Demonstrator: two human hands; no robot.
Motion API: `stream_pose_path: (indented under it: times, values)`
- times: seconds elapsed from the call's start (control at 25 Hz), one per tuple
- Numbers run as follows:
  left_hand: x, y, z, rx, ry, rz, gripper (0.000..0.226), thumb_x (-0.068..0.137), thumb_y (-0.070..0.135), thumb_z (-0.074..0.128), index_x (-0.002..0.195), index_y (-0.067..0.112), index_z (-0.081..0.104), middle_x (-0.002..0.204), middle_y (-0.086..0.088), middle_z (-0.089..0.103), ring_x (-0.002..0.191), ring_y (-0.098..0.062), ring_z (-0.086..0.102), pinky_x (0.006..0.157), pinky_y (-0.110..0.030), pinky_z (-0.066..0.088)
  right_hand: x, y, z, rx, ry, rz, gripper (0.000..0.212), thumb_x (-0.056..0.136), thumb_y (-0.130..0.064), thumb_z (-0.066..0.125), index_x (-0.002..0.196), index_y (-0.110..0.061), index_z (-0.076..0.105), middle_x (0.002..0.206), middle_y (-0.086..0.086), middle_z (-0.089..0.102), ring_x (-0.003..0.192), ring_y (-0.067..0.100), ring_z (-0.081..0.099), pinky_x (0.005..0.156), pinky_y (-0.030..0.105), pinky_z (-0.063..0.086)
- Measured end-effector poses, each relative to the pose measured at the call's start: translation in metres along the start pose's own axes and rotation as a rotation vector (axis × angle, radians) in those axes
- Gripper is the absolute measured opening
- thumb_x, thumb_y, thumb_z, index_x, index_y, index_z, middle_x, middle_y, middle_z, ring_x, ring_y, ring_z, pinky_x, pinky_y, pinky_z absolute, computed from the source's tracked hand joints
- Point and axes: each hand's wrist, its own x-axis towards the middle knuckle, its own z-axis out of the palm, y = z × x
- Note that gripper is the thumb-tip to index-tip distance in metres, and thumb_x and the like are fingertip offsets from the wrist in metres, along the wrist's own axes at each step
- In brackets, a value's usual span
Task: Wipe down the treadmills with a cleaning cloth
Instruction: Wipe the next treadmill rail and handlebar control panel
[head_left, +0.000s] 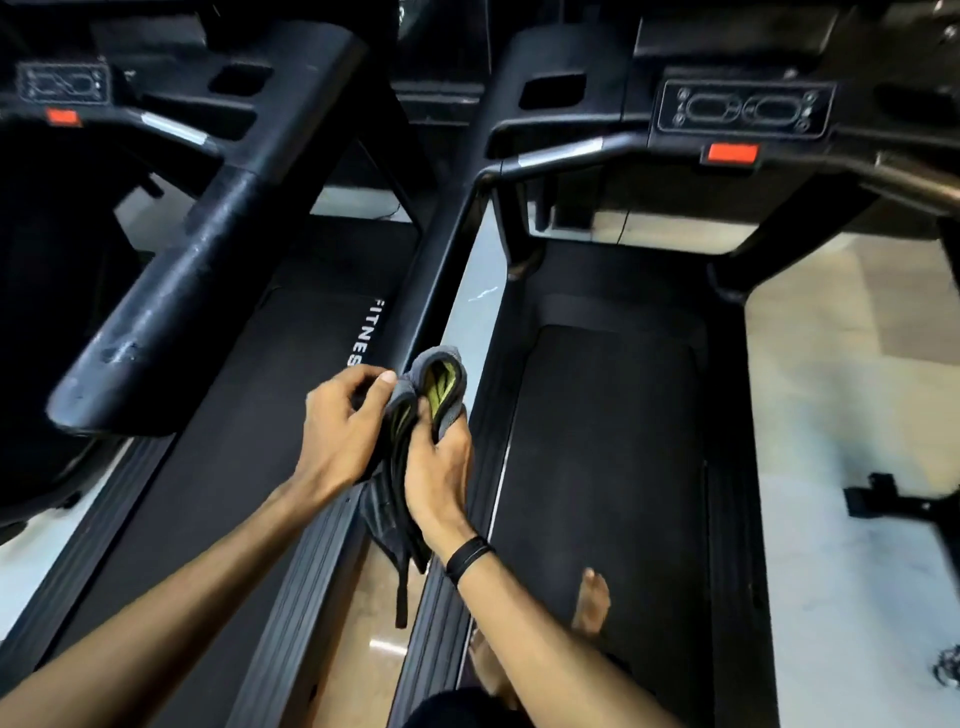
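Note:
Two black treadmills stand side by side, the left treadmill (223, 447) and the right treadmill (613, 467). Over the gap between them I hold a grey cleaning cloth (434, 384) with a yellow-green inner side, folded, its lower end hanging down. My left hand (343, 421) pinches the cloth's upper left edge with thumb and fingers. My right hand (436, 467) grips the cloth from the right, fingers curled round the fold. A black band sits on my right wrist. My bare feet stand on the right treadmill's belt.
The left treadmill's thick black handrail (202, 249) slants across the upper left. Both consoles show red stop tabs (733, 153). Pale tiled floor (841, 415) lies to the right, with a black equipment base (893, 501) on it.

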Motion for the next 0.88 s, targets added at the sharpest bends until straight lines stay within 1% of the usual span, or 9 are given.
stream_pose_path:
  times: [0.04,0.12,0.24,0.32,0.44,0.56,0.72,0.8,0.88]
  values:
    - [0.001,0.01,0.002,-0.066,-0.055,-0.017,0.026,0.099,0.031,0.055,0.083,0.019,0.071,0.077,-0.001,0.07,0.072,-0.011,0.06,0.071,-0.03,0.049,0.006,-0.012,-0.008,-0.028,0.017,-0.033,0.012,0.102,-0.025,0.056,0.112,-0.029,0.059,0.104,-0.019,0.066,0.11,0.004,0.06,0.085,0.002,0.039]
    - [0.003,0.033,0.011,-0.246,-0.16,-0.071,0.044,0.096,0.043,0.054,0.083,0.004,0.068,0.073,-0.011,0.064,0.068,-0.013,0.053,0.066,-0.033,0.043,0.02,-0.032,-0.025,-0.096,0.034,-0.114,0.006,0.1,-0.03,0.058,0.104,-0.034,0.056,0.098,-0.02,0.064,0.103,0.006,0.06,0.079,0.005,0.04]
    - [0.008,0.067,0.035,-0.395,-0.199,-0.092,0.064,0.079,0.057,0.064,0.09,-0.005,0.065,0.079,-0.013,0.063,0.074,-0.018,0.055,0.07,-0.039,0.045,0.038,-0.054,-0.054,-0.287,-0.054,-0.192,0.03,0.098,-0.037,0.059,0.123,-0.021,0.054,0.117,-0.001,0.061,0.108,0.02,0.06,0.088,0.034,0.048]
    - [0.012,0.093,0.06,-0.413,-0.162,-0.095,0.063,0.067,0.058,0.072,0.093,0.001,0.068,0.086,-0.01,0.071,0.078,-0.018,0.063,0.076,-0.041,0.052,0.054,-0.065,-0.085,-0.456,-0.142,-0.29,0.051,0.097,-0.025,0.059,0.144,-0.017,0.043,0.134,0.004,0.049,0.121,0.022,0.053,0.098,0.039,0.046]
    - [0.021,0.127,0.101,-0.391,-0.095,-0.099,0.055,0.062,0.056,0.078,0.1,0.017,0.074,0.093,0.001,0.077,0.092,-0.011,0.073,0.084,-0.035,0.058,0.08,-0.077,-0.131,-0.715,-0.269,-0.392,0.086,0.09,-0.015,0.058,0.16,-0.018,0.01,0.166,0.005,0.003,0.149,0.026,0.017,0.12,0.043,0.028]
    - [0.031,0.145,0.132,-0.37,0.031,-0.066,0.042,0.071,0.04,0.086,0.107,0.023,0.073,0.101,0.007,0.076,0.097,-0.003,0.07,0.087,-0.026,0.054,0.095,-0.085,-0.159,-0.912,-0.406,-0.457,0.112,0.083,-0.031,0.069,0.159,-0.021,-0.013,0.162,0.001,-0.033,0.153,0.025,-0.014,0.124,0.054,0.008]
    - [0.045,0.157,0.148,-0.347,0.071,-0.018,0.028,0.075,0.029,0.076,0.103,0.024,0.075,0.094,0.007,0.077,0.093,-0.007,0.071,0.087,-0.032,0.056,0.117,-0.096,-0.198,-0.947,-0.444,-0.515,0.116,0.082,-0.051,0.067,0.157,-0.027,-0.017,0.16,-0.003,-0.036,0.151,0.014,-0.023,0.124,0.047,-0.002]
    - [0.055,0.16,0.149,-0.371,0.018,-0.007,0.024,0.07,0.024,0.066,0.09,0.013,0.074,0.084,-0.003,0.076,0.086,-0.017,0.073,0.081,-0.043,0.059,0.133,-0.108,-0.216,-0.853,-0.392,-0.502,0.105,0.084,-0.064,0.059,0.157,-0.037,-0.012,0.164,-0.007,-0.029,0.152,0.01,-0.017,0.122,0.04,-0.001]
    - [0.065,0.16,0.149,-0.356,-0.046,0.023,0.029,0.064,0.02,0.063,0.084,-0.001,0.068,0.077,-0.02,0.07,0.068,-0.02,0.065,0.07,-0.051,0.055,0.148,-0.122,-0.228,-0.726,-0.312,-0.465,0.099,0.084,-0.07,0.058,0.156,-0.045,-0.006,0.167,-0.009,-0.018,0.152,0.006,-0.012,0.12,0.038,0.0]
